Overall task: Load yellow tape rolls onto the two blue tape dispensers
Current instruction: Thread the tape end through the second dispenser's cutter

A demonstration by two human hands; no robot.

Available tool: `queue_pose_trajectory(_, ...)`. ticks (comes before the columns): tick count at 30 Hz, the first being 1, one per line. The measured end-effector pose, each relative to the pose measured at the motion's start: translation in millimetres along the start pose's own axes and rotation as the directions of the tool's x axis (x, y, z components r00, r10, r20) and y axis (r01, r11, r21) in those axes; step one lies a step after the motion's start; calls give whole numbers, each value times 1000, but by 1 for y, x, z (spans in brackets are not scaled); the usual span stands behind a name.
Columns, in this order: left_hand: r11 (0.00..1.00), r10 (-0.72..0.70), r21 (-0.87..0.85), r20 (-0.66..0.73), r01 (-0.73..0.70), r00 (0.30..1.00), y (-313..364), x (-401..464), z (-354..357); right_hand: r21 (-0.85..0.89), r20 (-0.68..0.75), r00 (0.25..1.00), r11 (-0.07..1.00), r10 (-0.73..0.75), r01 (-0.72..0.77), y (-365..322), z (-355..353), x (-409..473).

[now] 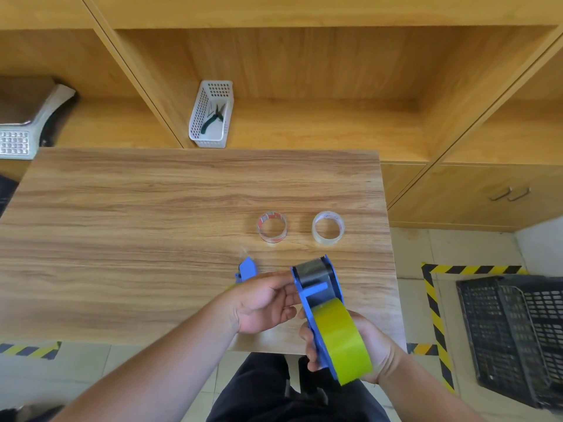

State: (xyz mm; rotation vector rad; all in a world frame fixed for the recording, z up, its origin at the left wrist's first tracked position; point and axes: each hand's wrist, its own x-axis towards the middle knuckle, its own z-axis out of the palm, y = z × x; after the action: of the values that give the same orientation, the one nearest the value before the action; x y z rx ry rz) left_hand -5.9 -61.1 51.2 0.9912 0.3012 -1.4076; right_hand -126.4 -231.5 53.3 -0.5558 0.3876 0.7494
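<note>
A blue tape dispenser [316, 287] is held above the table's near right edge, with a yellow tape roll [341, 339] seated in its rear part. My right hand [374, 351] grips the dispenser from below around the roll. My left hand [265, 303] touches the dispenser's left side near its front, fingers curled on the blue frame. A second blue dispenser [247, 268] lies on the table behind my left hand, mostly hidden by it.
Two nearly spent clear tape rolls [272, 226] [328, 227] lie on the wooden table [152, 223]. A white basket [211, 115] with pliers stands on the shelf behind. A black crate [515, 339] sits on the floor at right.
</note>
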Motion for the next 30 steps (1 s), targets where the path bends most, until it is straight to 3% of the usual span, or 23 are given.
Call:
queue_pose_trajectory(6,999,28,-23,-166,-33,986,-7,5,8,-56,-165,981,994,-102,94,4,-8,2)
queue_pose_trajectory(10,999,-36,-19,-259,32,965,-17,10,-3,-125,-328,936,988,-131,94,10,-16,4)
queue_pose_trajectory(16,994,-13,85,-532,69,847,-42,15,-22,-338,-533,823,941,-197,7,20,-44,9)
queue_pose_trajectory(24,989,69,148,-493,6,867,-80,13,-20,-540,-744,588,803,-316,-252,31,-81,36)
queue_pose_trajectory(30,983,59,183,-479,33,876,-91,17,-21,-661,-727,572,613,-381,-432,24,-87,57)
